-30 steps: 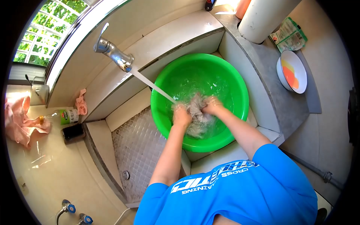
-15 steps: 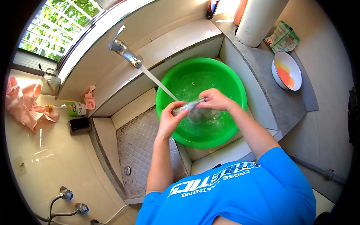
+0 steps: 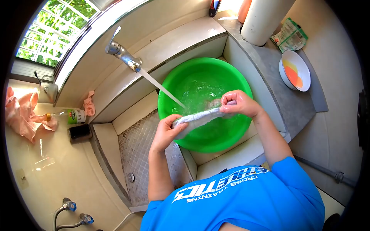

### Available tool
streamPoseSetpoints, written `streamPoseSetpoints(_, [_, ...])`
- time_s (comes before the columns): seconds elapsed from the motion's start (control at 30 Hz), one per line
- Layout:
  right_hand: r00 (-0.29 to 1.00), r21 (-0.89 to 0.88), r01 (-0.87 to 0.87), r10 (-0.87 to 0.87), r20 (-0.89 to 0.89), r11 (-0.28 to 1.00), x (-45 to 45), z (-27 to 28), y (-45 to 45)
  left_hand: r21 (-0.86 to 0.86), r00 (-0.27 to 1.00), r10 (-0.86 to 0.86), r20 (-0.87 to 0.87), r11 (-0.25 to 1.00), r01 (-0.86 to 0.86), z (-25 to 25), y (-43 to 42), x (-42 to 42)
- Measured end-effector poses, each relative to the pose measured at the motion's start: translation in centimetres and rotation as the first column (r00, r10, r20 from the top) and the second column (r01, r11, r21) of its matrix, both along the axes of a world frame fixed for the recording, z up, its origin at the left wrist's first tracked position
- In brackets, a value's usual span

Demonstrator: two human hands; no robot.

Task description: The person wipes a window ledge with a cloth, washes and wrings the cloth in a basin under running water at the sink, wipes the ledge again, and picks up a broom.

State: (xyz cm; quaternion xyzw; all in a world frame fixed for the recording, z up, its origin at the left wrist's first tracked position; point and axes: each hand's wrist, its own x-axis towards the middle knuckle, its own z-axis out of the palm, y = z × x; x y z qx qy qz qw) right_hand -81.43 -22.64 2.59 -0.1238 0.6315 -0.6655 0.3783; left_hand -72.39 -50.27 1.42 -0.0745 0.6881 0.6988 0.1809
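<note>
Stretched between my two hands is a wet, pale grey cloth, held over a green plastic basin. My left hand pinches its left end between thumb and fingers, above the basin's near-left rim. The other end is gripped by my right hand, over the right part of the basin. Water runs from the chrome faucet and comes down just behind the cloth. Rippling water lies in the basin. Whether the cloth is a small towel or a garment, I cannot tell.
A tiled sink floor with a drain lies left of the basin. Further left are a pink cloth, a bottle and a dark block. On the right ledge stand a white bowl, a green packet and a thick white pipe.
The cloth was bunched up between my close hands; now it is drawn out lengthwise. My right hand has moved right, my left slightly left and down.
</note>
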Motion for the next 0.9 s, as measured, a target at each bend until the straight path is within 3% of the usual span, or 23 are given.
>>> streamPoseSetpoints(0.03, [1.0, -0.014, 0.002, -0.002, 0.015, 1.0, -0.1, -0.7, 0.3, 0.002, 1.0, 0.001, 0.005, 1.0, -0.001, -0.7, -0.1, -0.3])
streamPoseSetpoints(0.07, [1.0, -0.011, 0.001, -0.001, 0.021, 1.0, -0.7, -2.7, 0.9, -0.149, 0.998, 0.064, -0.012, 0.987, -0.065, -2.2, -0.3, -0.8])
streamPoseSetpoints(0.13, [0.956, 0.17, 0.284, -0.264, -0.13, 0.944, -2.2, -8.7, 1.9, -0.432, 0.981, 0.177, -0.074, 0.881, -0.192, -5.9, -0.6, -1.9])
streamPoseSetpoints(0.17, [0.957, 0.175, 0.281, -0.26, -0.131, 0.944, -2.3, -10.6, 1.5, -0.547, 0.981, 0.128, -0.143, 0.816, -0.187, -7.9, -0.2, -2.4])
streamPoseSetpoints(0.2, [0.915, 0.419, 0.4, -0.332, -0.227, 0.815, -2.4, -12.4, 0.8, -0.652, 0.976, 0.067, -0.206, 0.734, -0.188, -9.7, 0.6, -3.0])
streamPoseSetpoints(0.23, [0.864, 0.613, 0.503, -0.37, -0.341, 0.609, -2.6, -14.4, -0.1, -0.673, 0.992, 0.007, -0.128, 0.734, -0.092, -10.7, 2.2, -3.9])
streamPoseSetpoints(0.27, [0.839, 0.606, 0.543, -0.368, -0.4, 0.581, -2.0, -17.1, -1.6, -0.687, 0.997, -0.053, -0.047, 0.726, 0.006, -11.5, 4.3, -4.4])
streamPoseSetpoints(0.33, [0.878, 0.762, 0.446, -0.064, -0.474, 0.469, 1.1, -17.2, -5.6, -0.837, 0.938, -0.324, 0.124, 0.473, 0.274, -13.7, 8.7, -3.5])
streamPoseSetpoints(0.37, [0.884, 0.785, 0.325, 0.127, -0.45, 0.527, 2.2, -16.7, -6.4, -0.789, 0.956, -0.282, 0.08, 0.568, 0.234, -14.5, 9.2, -2.8])
streamPoseSetpoints(0.4, [0.735, 0.718, 0.363, 0.291, -0.613, 0.594, 3.6, -17.4, -6.4, -0.729, 0.971, -0.236, 0.041, 0.658, 0.19, -15.5, 9.3, -2.0])
streamPoseSetpoints(0.43, [0.796, 0.802, 0.172, 0.399, -0.455, 0.572, 2.6, -16.9, -6.1, -0.903, 0.918, -0.364, -0.159, 0.43, 0.014, -17.2, 8.7, -1.1])
streamPoseSetpoints(0.47, [0.82, 0.85, -0.033, 0.501, -0.278, 0.525, 1.7, -16.4, -5.8, -0.902, 0.917, -0.366, -0.157, 0.432, 0.018, -17.0, 7.9, -1.8])
streamPoseSetpoints(0.5, [0.821, 0.851, -0.034, 0.5, -0.275, 0.525, 0.6, -16.5, -5.2, -0.853, 0.967, -0.255, 0.0, 0.504, 0.133, -16.6, 6.6, -3.1])
streamPoseSetpoints(0.53, [0.904, 0.837, 0.049, 0.333, -0.269, 0.545, -0.6, -16.7, -4.4, -0.781, 0.974, -0.151, 0.169, 0.582, 0.225, -16.1, 5.5, -3.8])
streamPoseSetpoints(0.57, [0.954, 0.824, 0.133, 0.156, -0.258, 0.55, -1.3, -16.8, -4.3, -0.784, 0.974, -0.147, 0.17, 0.579, 0.224, -15.4, 4.8, -3.8])
streamPoseSetpoints(0.6, [0.953, 0.822, 0.131, 0.159, -0.258, 0.554, -1.5, -15.3, -4.8, -0.736, 0.996, -0.002, -0.089, 0.674, -0.064, -14.2, 4.3, -3.9])
streamPoseSetpoints(0.63, [0.907, 0.676, 0.167, 0.157, -0.391, 0.717, -1.6, -13.8, -5.0, -0.608, 0.932, 0.165, -0.322, 0.718, -0.338, -13.2, 4.2, -3.8])
streamPoseSetpoints(0.67, [0.852, 0.502, 0.176, 0.125, -0.509, 0.847, -1.3, -12.3, -5.5, -0.609, 0.935, 0.165, -0.314, 0.721, -0.331, -11.4, 4.6, -3.7])
streamPoseSetpoints(0.73, [0.807, 0.326, -0.02, 0.208, -0.552, 0.945, -0.2, -11.1, -7.8, -0.377, 0.949, 0.018, -0.316, 0.915, -0.142, -7.7, 5.5, -4.0])
streamPoseSetpoints(0.77, [0.859, 0.236, -0.056, 0.167, -0.484, 0.97, -0.2, -11.2, -8.6, -0.481, 0.898, -0.032, -0.438, 0.853, -0.204, -6.8, 5.4, -3.7])
streamPoseSetpoints(0.8, [0.858, 0.235, -0.052, 0.164, -0.487, 0.971, -0.6, -11.1, -8.2, -0.481, 0.897, -0.035, -0.441, 0.853, -0.203, -6.7, 5.1, -3.3])
streamPoseSetpoints(0.87, [0.84, 0.557, -0.2, 0.433, -0.326, 0.806, -2.6, -10.5, -6.8, -0.229, 0.881, 0.311, -0.357, 0.885, -0.405, -6.7, 3.6, -2.5])
streamPoseSetpoints(0.9, [0.871, 0.557, -0.129, 0.363, -0.332, 0.821, -3.3, -11.8, -5.4, -0.158, 0.886, 0.35, -0.303, 0.899, -0.409, -8.3, 2.2, -2.0])
